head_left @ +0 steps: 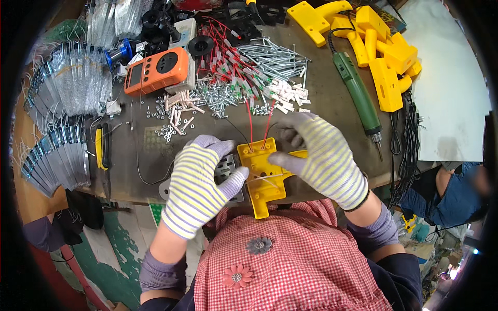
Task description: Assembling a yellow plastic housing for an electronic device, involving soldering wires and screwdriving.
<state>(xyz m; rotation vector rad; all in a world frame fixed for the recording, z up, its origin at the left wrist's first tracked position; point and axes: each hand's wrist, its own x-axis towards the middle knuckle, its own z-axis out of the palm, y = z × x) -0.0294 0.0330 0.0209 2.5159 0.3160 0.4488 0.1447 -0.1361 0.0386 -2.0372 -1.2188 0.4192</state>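
A yellow plastic housing half (267, 187) lies hollow side up at the near table edge, two red wires (251, 124) rising from its far end. My left hand (202, 181), in a striped glove, is just left of it, thumb and fingers apart. Beneath that hand a perforated metal plate (225, 168) is partly covered. My right hand (327, 155), gloved alike, hovers at the housing's right side. Its thumb tip reaches over the housing's edge; whether it touches cannot be seen. The right fingers are bent but apart from the thumb, with nothing visible between them.
Beyond the hands lie piles of screws (215, 98), long bolts (275, 59) and red wires with connectors. An orange meter (158, 71) stands far left, pliers (102, 147) nearer. A green electric screwdriver (358, 93) and yellow housings (386, 83) occupy the right. Another person (451, 192) is at far right.
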